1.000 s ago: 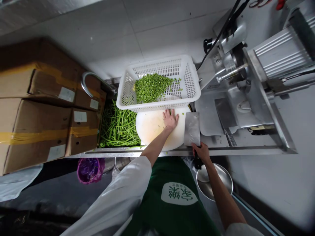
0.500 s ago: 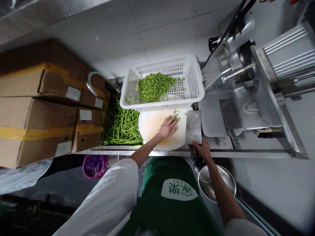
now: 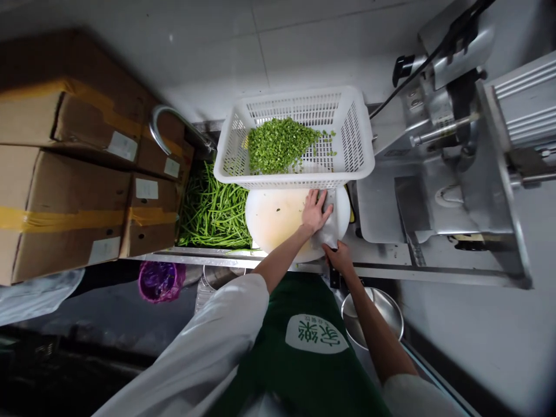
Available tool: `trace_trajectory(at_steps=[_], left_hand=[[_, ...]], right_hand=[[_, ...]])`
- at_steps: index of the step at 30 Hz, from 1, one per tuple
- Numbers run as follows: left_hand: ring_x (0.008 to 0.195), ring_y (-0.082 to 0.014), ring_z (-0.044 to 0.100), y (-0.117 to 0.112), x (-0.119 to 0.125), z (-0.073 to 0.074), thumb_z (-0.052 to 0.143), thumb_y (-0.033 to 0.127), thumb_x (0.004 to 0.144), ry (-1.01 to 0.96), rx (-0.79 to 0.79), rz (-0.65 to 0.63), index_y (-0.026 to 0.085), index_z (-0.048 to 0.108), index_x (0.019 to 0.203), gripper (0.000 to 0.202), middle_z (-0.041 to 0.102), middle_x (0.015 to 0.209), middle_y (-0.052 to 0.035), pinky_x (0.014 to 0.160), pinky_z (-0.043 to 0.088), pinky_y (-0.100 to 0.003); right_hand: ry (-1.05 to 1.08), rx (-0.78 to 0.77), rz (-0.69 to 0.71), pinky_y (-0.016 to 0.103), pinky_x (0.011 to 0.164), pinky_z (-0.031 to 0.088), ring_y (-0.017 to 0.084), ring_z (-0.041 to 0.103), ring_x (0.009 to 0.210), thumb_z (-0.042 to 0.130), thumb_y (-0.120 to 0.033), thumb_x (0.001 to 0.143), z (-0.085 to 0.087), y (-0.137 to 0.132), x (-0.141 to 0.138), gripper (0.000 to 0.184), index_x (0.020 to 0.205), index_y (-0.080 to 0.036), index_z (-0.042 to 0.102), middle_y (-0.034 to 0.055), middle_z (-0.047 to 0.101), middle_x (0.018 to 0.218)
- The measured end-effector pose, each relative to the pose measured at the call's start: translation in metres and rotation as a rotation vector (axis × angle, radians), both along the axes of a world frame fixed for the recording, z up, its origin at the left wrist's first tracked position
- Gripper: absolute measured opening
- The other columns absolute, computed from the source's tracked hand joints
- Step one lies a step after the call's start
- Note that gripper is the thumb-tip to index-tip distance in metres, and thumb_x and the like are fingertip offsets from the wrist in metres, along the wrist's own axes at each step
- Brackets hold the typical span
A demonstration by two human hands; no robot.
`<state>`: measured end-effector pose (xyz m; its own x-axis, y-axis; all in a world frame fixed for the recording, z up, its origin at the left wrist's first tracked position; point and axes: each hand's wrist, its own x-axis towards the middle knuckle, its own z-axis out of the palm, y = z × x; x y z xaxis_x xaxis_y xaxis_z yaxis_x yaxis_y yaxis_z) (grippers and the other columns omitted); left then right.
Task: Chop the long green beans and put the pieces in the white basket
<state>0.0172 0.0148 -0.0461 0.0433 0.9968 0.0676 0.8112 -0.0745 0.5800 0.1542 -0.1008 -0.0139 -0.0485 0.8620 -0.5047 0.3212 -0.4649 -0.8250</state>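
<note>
Cleaver has moved left onto the right side of the cutting board, long axis pointing away; right hand grips its handle; left hand, fingers spread, overlaps the blade, contact unclear.

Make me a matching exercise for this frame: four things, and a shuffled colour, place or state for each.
1. Cleaver
2. Basket
3. Beans
4. Boxes

A. Brown, with yellow tape
B. Handle in the right hand
C. Long and green, left of the board
D. White, holding chopped green pieces

Pairs: 1-B, 2-D, 3-C, 4-A
</note>
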Motion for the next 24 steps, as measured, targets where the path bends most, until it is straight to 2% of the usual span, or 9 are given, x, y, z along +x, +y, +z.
trace_trajectory(at_steps=[4, 7, 10, 12, 14, 16, 19, 21, 24], left_hand=[[0.159, -0.024, 0.015, -0.013, 0.0, 0.005, 0.037, 0.045, 0.105, -0.041, 0.045, -0.04, 0.016, 0.046, 0.15, 0.055, 0.037, 0.161, -0.0134, 0.131, 0.022, -0.045], [0.159, -0.0202, 0.011, -0.037, 0.003, 0.021, 0.033, 0.043, 0.106, -0.031, 0.043, -0.086, 0.023, 0.042, 0.153, 0.053, 0.035, 0.163, -0.0083, 0.132, 0.021, -0.043], [0.158, -0.0179, 0.015, -0.064, 0.008, 0.056, 0.031, 0.042, 0.106, -0.052, 0.047, -0.118, 0.035, 0.036, 0.156, 0.05, 0.039, 0.161, -0.0034, 0.132, 0.023, -0.045], [0.157, -0.0182, 0.021, -0.078, 0.006, 0.089, 0.032, 0.04, 0.106, -0.083, 0.111, -0.135, 0.038, 0.037, 0.154, 0.048, 0.044, 0.157, -0.0038, 0.131, 0.027, -0.045], [0.156, -0.0195, 0.024, -0.08, -0.002, 0.124, 0.033, 0.039, 0.107, -0.105, 0.218, -0.146, 0.037, 0.043, 0.149, 0.043, 0.048, 0.152, -0.0052, 0.13, 0.029, -0.046], [0.156, -0.0218, 0.026, -0.063, -0.017, 0.156, 0.034, 0.038, 0.107, -0.113, 0.339, -0.144, 0.033, 0.052, 0.139, 0.037, 0.051, 0.147, -0.0072, 0.129, 0.03, -0.049], [0.155, -0.0253, 0.026, 0.005, -0.049, 0.184, 0.033, 0.041, 0.108, -0.117, 0.487, -0.118, 0.027, 0.057, 0.128, 0.034, 0.053, 0.141, -0.0092, 0.128, 0.025, -0.056], [0.154, -0.0283, 0.027, 0.066, -0.073, 0.19, 0.032, 0.044, 0.109, -0.107, 0.539, -0.092, 0.024, 0.057, 0.128, 0.037, 0.053, 0.141, -0.0107, 0.125, 0.022, -0.064], [0.154, -0.0313, 0.025, 0.133, -0.124, 0.188, 0.032, 0.046, 0.108, -0.027, 0.552, 0.026, 0.022, 0.059, 0.124, 0.039, 0.049, 0.147, -0.0127, 0.121, 0.021, -0.07]], right_hand=[[-0.01, 0.002, -0.026, 0.029, 0.041, 0.04, 0.016, 0.051, 0.037, 0.064, -0.057, 0.076, 0.002, -0.016, -0.011, 0.037, 0.069, -0.027, 0.045, -0.0029, 0.055, 0.045], [-0.048, -0.004, -0.041, 0.03, 0.045, 0.043, 0.017, 0.053, 0.04, 0.065, -0.059, 0.078, 0.009, -0.044, -0.011, 0.037, 0.07, -0.027, 0.048, -0.0014, 0.057, 0.045], [-0.071, 0.005, -0.034, 0.031, 0.048, 0.046, 0.019, 0.057, 0.044, 0.064, -0.061, 0.08, 0.026, -0.079, -0.007, 0.038, 0.069, -0.027, 0.05, 0.0, 0.06, 0.048], [-0.063, 0.022, -0.028, 0.031, 0.048, 0.046, 0.019, 0.057, 0.044, 0.064, -0.061, 0.081, 0.046, -0.093, -0.007, 0.038, 0.07, -0.027, 0.051, 0.0002, 0.062, 0.051], [-0.05, 0.067, -0.015, 0.03, 0.048, 0.045, 0.018, 0.056, 0.044, 0.065, -0.059, 0.083, 0.071, -0.092, -0.015, 0.038, 0.068, -0.027, 0.052, 0.0003, 0.062, 0.051], [-0.034, 0.148, 0.001, 0.029, 0.049, 0.045, 0.017, 0.055, 0.045, 0.064, -0.056, 0.085, 0.096, -0.071, -0.026, 0.038, 0.064, -0.027, 0.051, 0.0, 0.06, 0.049], [0.008, 0.284, -0.01, 0.028, 0.051, 0.046, 0.015, 0.054, 0.045, 0.063, -0.054, 0.085, 0.126, -0.028, -0.04, 0.037, 0.065, -0.026, 0.05, -0.0017, 0.058, 0.048], [-0.02, 0.33, -0.004, 0.027, 0.051, 0.046, 0.015, 0.055, 0.045, 0.061, -0.056, 0.086, 0.138, -0.012, -0.039, 0.036, 0.068, -0.026, 0.051, -0.0014, 0.059, 0.05], [-0.261, 0.393, 0.012, 0.03, 0.053, 0.047, 0.018, 0.057, 0.048, 0.059, -0.059, 0.083, 0.138, -0.025, -0.02, 0.037, 0.068, -0.026, 0.055, 0.0019, 0.06, 0.051]])
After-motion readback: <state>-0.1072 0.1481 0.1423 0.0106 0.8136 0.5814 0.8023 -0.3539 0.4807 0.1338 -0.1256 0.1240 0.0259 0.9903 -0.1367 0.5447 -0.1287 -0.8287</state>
